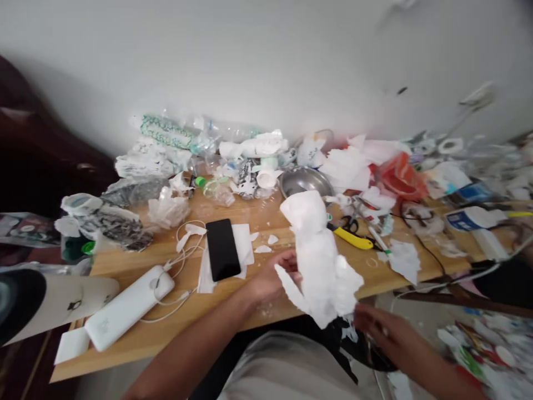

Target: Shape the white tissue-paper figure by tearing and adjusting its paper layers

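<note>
A white, lumpy form covered in torn tissue paper (318,272) stands tilted in front of me at the table's near edge. It has a rounded top, a thicker lower part and loose flaps at its sides. My left hand (283,272) is closed on its left side, the fingers partly hidden behind a flap. My right hand (372,328) is at its lower right, close to the ragged paper edge. That hand is dark and smeared, so I cannot tell whether it touches the form.
Left of the form lie a black phone (223,250) on white paper, and a white power bank (129,308) with cables. Yellow-handled pliers (353,239) and a steel bowl (306,182) are behind it. Plastic bottles (219,191), paper and a red bag (402,176) crowd the wall side.
</note>
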`<action>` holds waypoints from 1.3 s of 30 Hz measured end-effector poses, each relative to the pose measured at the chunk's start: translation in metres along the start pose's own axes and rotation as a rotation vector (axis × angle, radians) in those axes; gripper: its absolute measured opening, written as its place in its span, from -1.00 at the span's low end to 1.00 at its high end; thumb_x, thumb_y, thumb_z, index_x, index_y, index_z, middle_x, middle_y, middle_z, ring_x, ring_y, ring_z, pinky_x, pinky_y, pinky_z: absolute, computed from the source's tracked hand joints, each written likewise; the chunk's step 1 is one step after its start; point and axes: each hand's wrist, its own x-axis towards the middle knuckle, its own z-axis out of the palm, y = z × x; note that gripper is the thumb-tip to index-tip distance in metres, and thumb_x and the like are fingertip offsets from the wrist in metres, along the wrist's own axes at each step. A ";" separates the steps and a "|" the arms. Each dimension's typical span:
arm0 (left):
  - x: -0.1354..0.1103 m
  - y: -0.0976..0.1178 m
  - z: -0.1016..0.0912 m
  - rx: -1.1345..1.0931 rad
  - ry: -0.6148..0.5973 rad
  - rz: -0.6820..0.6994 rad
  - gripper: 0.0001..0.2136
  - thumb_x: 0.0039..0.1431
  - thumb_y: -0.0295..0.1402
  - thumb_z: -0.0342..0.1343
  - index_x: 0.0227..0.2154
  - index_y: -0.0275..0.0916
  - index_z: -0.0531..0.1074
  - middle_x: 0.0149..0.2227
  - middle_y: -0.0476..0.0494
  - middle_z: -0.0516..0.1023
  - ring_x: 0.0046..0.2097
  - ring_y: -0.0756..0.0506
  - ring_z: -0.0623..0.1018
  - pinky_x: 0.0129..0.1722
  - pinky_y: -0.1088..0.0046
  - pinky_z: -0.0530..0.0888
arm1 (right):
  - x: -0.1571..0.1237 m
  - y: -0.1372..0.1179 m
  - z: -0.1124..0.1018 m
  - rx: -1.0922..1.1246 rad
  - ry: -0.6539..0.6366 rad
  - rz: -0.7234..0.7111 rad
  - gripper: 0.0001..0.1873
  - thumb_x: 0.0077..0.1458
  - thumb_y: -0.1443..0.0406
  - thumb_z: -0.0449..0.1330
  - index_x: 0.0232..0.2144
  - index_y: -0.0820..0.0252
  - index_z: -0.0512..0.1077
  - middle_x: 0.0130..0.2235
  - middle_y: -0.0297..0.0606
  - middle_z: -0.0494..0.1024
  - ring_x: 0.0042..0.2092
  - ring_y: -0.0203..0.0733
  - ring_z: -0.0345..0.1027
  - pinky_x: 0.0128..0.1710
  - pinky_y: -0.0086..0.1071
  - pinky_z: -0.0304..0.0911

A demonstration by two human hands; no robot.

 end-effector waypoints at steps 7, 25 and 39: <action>-0.019 -0.053 0.019 0.009 0.102 0.020 -0.44 -0.10 -0.05 0.45 -0.08 -0.30 0.57 -0.20 -0.18 0.67 -0.22 -0.13 0.62 -0.21 0.43 0.48 | 0.002 -0.022 -0.031 0.334 0.297 0.130 -0.55 0.17 -0.14 0.13 -0.09 -0.04 0.51 -0.07 -0.14 0.63 0.02 0.06 0.51 0.06 -0.11 0.41; 0.014 -0.075 0.010 0.218 0.105 0.022 -0.44 -0.21 -0.29 0.54 -0.08 -0.20 0.52 0.04 -0.31 0.63 0.08 -0.33 0.58 0.07 0.11 0.46 | 0.038 -0.030 0.006 0.302 -0.030 -0.033 0.14 -0.09 0.03 0.43 0.40 0.00 -0.06 0.19 -0.02 0.43 0.17 0.17 0.39 0.13 0.08 0.33; 0.001 -0.026 0.008 0.464 0.302 0.057 -0.62 0.13 -0.07 0.29 -0.10 -0.21 0.62 0.04 -0.27 0.65 0.12 -0.30 0.58 0.23 0.03 0.37 | 0.053 -0.024 0.023 -0.146 0.326 -0.034 0.08 -0.10 0.04 0.37 0.36 0.17 0.00 0.03 -0.01 0.53 0.03 0.19 0.46 0.09 0.06 0.29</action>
